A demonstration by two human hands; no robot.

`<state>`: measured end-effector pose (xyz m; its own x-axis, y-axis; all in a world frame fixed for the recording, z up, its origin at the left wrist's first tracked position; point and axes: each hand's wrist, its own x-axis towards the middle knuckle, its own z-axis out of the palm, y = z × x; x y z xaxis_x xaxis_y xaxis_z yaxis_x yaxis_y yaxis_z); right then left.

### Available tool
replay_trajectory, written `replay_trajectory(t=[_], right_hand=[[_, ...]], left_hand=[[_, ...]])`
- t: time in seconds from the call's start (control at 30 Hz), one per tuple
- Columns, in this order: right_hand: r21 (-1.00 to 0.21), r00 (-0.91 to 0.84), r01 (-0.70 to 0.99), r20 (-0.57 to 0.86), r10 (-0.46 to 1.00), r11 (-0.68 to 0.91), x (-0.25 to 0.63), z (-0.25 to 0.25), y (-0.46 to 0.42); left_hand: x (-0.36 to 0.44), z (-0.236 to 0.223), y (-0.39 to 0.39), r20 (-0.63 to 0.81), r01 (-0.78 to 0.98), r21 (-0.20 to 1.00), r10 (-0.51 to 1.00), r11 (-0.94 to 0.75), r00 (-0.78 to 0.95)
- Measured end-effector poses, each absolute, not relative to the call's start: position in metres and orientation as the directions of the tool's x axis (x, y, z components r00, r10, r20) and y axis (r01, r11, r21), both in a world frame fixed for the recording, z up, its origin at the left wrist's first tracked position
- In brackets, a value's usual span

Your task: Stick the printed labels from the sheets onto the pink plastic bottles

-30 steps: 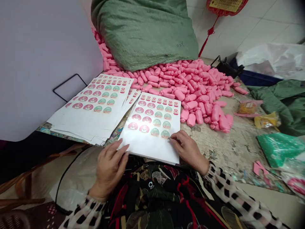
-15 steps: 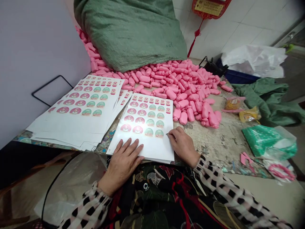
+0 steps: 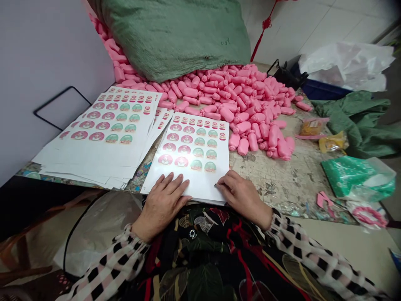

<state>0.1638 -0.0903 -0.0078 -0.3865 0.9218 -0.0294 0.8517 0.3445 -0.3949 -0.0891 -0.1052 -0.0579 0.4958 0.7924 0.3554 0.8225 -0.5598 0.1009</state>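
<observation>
**Worn workbench point(image 3: 269, 179), sticker sheet point(image 3: 194, 154) under both hands**

A tiled wall point(image 3: 313, 25) rises behind the bench, with a red tassel point(image 3: 261, 29) hanging in front of it. The sticker sheet lies at the bench's near edge, printed with rows of round pink and green labels. The left hand point(image 3: 159, 205) rests flat on the sheet's lower part, open, with its fingers spread and nothing in its grasp. The right hand point(image 3: 242, 198) sits at the sheet's lower right edge with its fingers curled together. A tiny dark tip shows at its fingertips point(image 3: 225, 179), too small to identify, so whether that hand holds anything cannot be told.

Just left of the sheet lies a loose stack of matching sheets point(image 3: 94, 142), beside a pale panel point(image 3: 53, 62) with a black wire frame point(image 3: 59, 108). Beyond them, a heap of pink capsule-shaped pieces point(image 3: 232, 96) spreads from under a green woven sack point(image 3: 169, 37). To the right are a blue crate point(image 3: 322, 92), a white plastic bag point(image 3: 344, 62), a green cloth point(image 3: 354, 121), a yellow packet point(image 3: 332, 143) and a green plastic bag point(image 3: 354, 177). Checked sleeves point(image 3: 109, 263) run back over a dark floral garment point(image 3: 200, 251).
</observation>
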Motion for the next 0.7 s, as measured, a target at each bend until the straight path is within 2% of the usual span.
replay_trajectory(t=[0.27,0.5,0.57,0.7], right_hand=[[-0.426,-0.461,0.811,-0.041,0.887,0.402,0.147,-0.019,-0.095],[-0.766,-0.388,0.612,-0.071,0.919,0.199,0.154,-0.028,-0.082],[-0.834,-0.360,0.541,-0.111,0.926,0.110,0.156,-0.031,-0.079],[-0.907,-0.341,0.416,-0.216,0.915,-0.060,0.157,-0.029,-0.074]], left_hand=[[-0.088,-0.060,-0.107,0.342,0.828,0.111,0.803,-0.550,0.488],[-0.090,-0.051,-0.107,0.274,0.806,0.174,0.814,-0.565,0.512],[-0.091,-0.044,-0.109,0.319,0.794,0.213,0.809,-0.569,0.494],[-0.097,-0.027,-0.122,0.566,0.764,0.294,0.748,-0.575,0.345]])
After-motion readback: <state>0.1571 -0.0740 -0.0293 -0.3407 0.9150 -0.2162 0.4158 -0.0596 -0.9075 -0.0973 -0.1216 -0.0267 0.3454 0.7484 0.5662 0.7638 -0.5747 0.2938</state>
